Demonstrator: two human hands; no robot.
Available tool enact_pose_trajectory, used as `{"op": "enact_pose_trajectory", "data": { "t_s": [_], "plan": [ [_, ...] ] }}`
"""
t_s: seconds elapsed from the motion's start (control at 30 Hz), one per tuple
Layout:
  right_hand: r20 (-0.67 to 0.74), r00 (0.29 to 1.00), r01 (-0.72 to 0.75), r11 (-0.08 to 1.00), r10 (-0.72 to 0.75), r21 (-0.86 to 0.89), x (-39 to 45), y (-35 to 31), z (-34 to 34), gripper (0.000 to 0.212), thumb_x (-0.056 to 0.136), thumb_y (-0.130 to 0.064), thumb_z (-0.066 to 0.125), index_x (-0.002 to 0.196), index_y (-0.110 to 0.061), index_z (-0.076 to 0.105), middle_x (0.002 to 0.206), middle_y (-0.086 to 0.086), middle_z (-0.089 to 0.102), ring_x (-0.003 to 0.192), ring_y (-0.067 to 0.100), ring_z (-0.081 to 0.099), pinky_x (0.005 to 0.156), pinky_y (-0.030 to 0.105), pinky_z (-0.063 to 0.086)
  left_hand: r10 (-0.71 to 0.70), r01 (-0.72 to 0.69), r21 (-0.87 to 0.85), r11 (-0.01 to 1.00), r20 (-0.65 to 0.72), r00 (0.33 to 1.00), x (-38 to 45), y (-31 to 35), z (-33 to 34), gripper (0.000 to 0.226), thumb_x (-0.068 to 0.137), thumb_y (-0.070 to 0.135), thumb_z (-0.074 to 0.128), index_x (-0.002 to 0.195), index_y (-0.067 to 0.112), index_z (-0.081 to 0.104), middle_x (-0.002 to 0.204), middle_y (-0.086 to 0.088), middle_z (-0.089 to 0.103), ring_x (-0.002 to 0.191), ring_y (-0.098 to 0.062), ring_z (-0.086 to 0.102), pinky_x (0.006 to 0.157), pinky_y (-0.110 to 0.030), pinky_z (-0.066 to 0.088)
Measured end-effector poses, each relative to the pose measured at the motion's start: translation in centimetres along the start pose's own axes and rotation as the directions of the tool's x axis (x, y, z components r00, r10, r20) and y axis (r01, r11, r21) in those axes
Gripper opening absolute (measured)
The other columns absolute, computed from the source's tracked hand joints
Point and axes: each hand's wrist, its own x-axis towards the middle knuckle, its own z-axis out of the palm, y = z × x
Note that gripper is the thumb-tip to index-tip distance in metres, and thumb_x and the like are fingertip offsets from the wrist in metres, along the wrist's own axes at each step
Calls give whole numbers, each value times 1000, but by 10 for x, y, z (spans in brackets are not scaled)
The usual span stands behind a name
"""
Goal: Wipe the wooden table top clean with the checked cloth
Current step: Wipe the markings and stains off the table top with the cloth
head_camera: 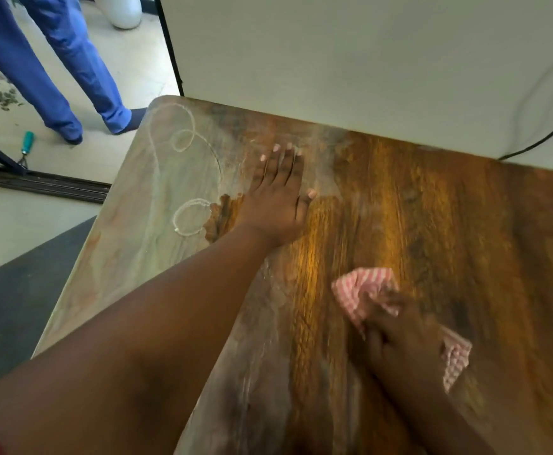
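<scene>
The wooden table top (432, 224) fills most of the view. Its left part is covered with pale dusty film and white looped marks (183, 139), while the right part shows dark, glossy wood grain. My left hand (278, 198) lies flat on the table with fingers spread, at the border between the dusty and the clean area. My right hand (403, 343), blurred by motion, presses on the red-and-white checked cloth (363, 290) at the lower middle of the table. Parts of the cloth stick out on both sides of the hand.
A white panel (367, 60) with a black cable (551, 133) stands along the table's far edge. Another person in blue trousers (55, 60) stands on the floor at the upper left. A green-handled tool (27, 144) and leaf scraps lie on the floor there.
</scene>
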Motion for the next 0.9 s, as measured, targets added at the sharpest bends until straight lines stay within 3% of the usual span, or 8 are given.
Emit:
{"op": "enact_pose_trajectory", "data": {
  "t_s": [0.1, 0.23, 0.37, 0.47, 0.6, 0.73, 0.8, 0.9],
  "plan": [
    [-149, 978, -158, 986, 148, -56, 86, -4, 8, 46, 83, -31, 40, 123, -28, 62, 128, 23, 48, 110, 45, 44, 90, 52, 34, -2, 2, -1, 1000, -6, 1000, 0, 1, 1, 66, 99, 45, 16, 150, 6, 4, 160, -13, -1, 145, -25, -13, 118, -42, -9],
    [-47, 981, -188, 982, 189, 35, 178, -40, 13, 39, 92, -29, 47, 129, -37, 54, 139, 12, 37, 125, 38, 30, 103, 50, 20, -8, 8, -2, 1000, -6, 1000, 1, 1, -1, 65, 99, 44, 15, 150, 7, 0, 159, -12, -4, 145, -24, -16, 118, -42, -10],
    [14, 998, 69, 997, -69, 18, 139, -53, 17, 34, 92, -41, 43, 124, -45, 55, 138, 7, 44, 123, 37, 35, 98, 49, 32, 3, -3, -37, 999, -6, 1000, -1, 2, -3, 65, 97, 40, 13, 148, 7, -9, 158, -13, -11, 144, -23, -19, 118, -40, -10],
    [-5, 993, 115, 993, -115, 23, 93, -25, 6, 40, 85, -44, 39, 117, -40, 62, 124, 9, 58, 104, 38, 53, 84, 45, 42, -16, 15, -59, 998, -26, 1000, -1, 1, -3, 63, 100, 39, 15, 147, 9, -15, 157, -11, -17, 143, -21, -23, 118, -40, -10],
    [-151, 982, -118, 992, 110, -47, 179, -4, 13, 38, 89, -36, 43, 121, -30, 61, 130, 16, 52, 118, 41, 44, 100, 52, 32, -8, 7, -68, 998, -23, 1000, -2, 0, -1, 63, 101, 40, 14, 145, 13, -21, 155, -7, -24, 141, -17, -28, 117, -38, -11],
    [-80, 961, -271, 960, 265, -73, 282, -52, 36, 34, 88, -28, 44, 117, -20, 60, 133, 11, 47, 117, 36, 44, 96, 48, 39, 2, -10, -79, 997, -111, 994, 0, -2, 3, 64, 98, 42, 12, 148, 10, -11, 158, -10, -11, 145, -20, -17, 117, -38, -7],
    [-29, 985, -174, 979, 171, -104, 286, -83, 44, 36, 94, -28, 38, 126, -22, 53, 140, 9, 41, 120, 36, 39, 99, 49, 36, 7, -18, -85, 996, -128, 992, -1, -2, 5, 66, 97, 45, 8, 150, 8, -8, 158, -11, -10, 145, -20, -17, 117, -38, -6],
    [15, 983, 184, 983, -184, -1, 245, -84, 37, 38, 97, -38, 37, 133, -41, 47, 147, -1, 37, 126, 32, 35, 104, 49, 32, -9, -2, -91, 996, -120, 993, -2, -2, 5, 69, 96, 50, 3, 150, 6, -6, 157, -10, -12, 144, -17, -20, 117, -36, -9]
  ]
}}
